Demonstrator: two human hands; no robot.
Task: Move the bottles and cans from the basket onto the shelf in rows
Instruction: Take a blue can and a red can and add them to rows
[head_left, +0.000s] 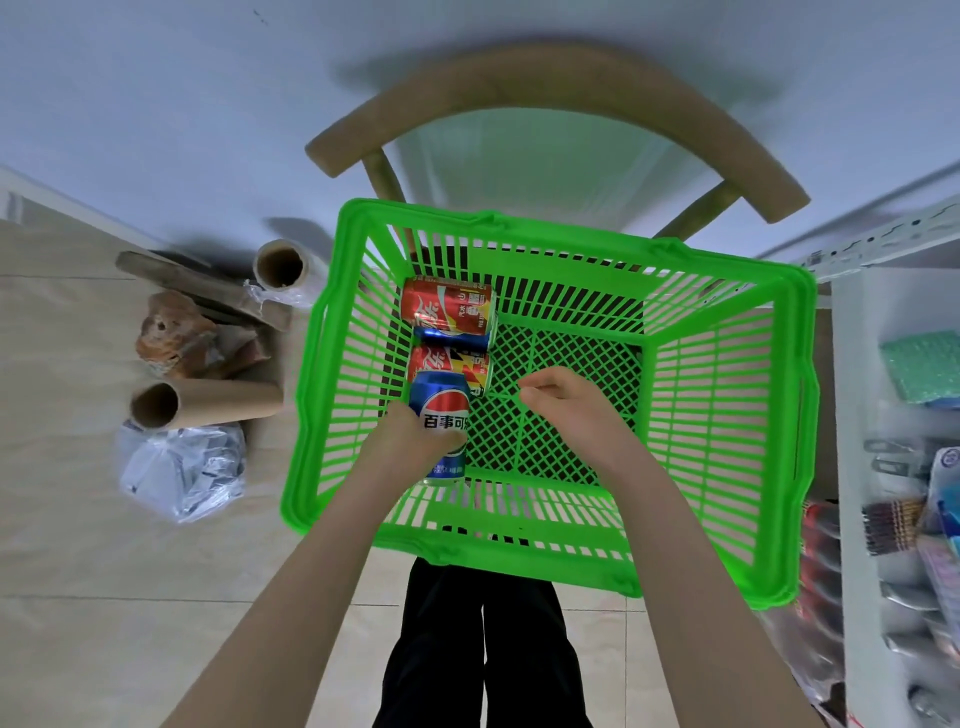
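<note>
So there's a big green basket (519, 558) sitting on a wooden chair (545, 78), with the white shelf (852, 415) just off to the right side. Both hands are down inside it. The left hand (415, 441) is wrapped round a blue can (440, 402) by the left wall. The right hand (566, 400) hangs over the mesh floor, fingers loosely curled, nothing in it. Two red cans (447, 309) lie on their sides further back along that same wall.

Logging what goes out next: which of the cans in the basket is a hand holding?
The near blue can, gripped by the left hand; the red cans behind it lie untouched.
</note>
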